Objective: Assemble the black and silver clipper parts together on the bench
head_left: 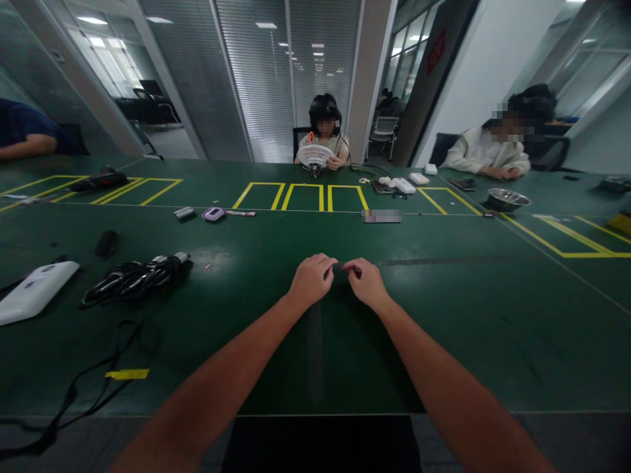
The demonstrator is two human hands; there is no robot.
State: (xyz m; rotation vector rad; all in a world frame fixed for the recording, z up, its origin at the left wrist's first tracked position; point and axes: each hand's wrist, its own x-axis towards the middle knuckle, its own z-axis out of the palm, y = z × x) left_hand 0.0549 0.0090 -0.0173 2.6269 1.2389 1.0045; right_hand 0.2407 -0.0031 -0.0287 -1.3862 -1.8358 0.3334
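Over the middle of the green table [276, 355], both my arms reach forward and the hands almost meet. My left hand [310, 278] has its thumb and fingers drawn together in a pinch. Facing it across a narrow gap, my right hand [367, 282] is pinched too, with a hint of dark red at the fingertips. Whatever either pinch may contain is too small to make out. Dark tape strips mark the tabletop beneath and beside the hands.
To the left lie a bundled black cable [138, 279], a white device [37, 289], a black strap [73, 391] and a small black object [106, 243]. A purple-and-white object [213, 214] is farther off. Across the table, a person holds a white basket-like object [315, 155]. A metal bowl [507, 198] stands right.
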